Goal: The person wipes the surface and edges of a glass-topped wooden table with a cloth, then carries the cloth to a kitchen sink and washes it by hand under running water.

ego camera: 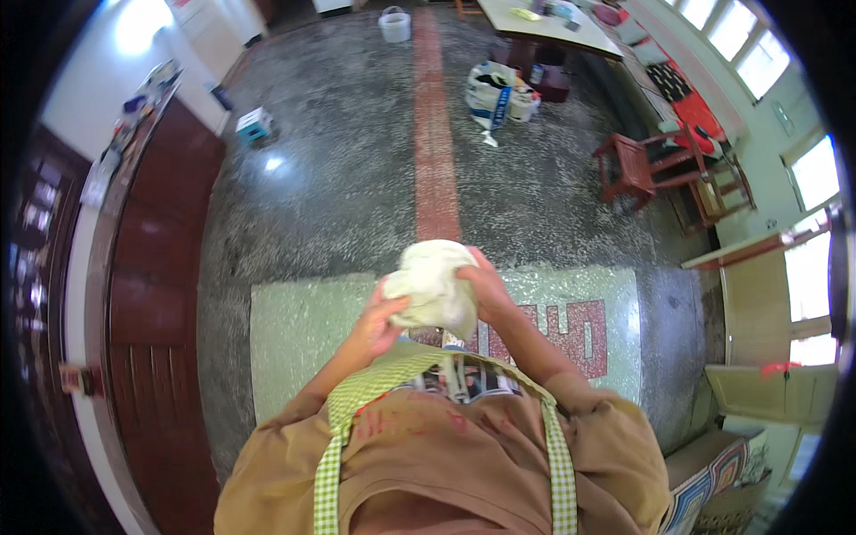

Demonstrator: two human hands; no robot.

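A bunched white cloth (431, 281) is held up in front of my chest, folded over on itself. My left hand (381, 319) grips its lower left side, thumb on top. On the other side, my right hand (485, 284) has hold of the upper right part, its fingers partly hidden behind the fabric. Below the cloth is the top edge of a green checked apron (388, 371), worn over a brown shirt (441, 455).
Ahead, a white bucket (394, 27) and a stuffed sack (490, 93) stand on the dark floor. A small stool (255, 125) is at left, near a red-brown cabinet (157, 221). At right are a wooden chair (632, 167) and a table (555, 27).
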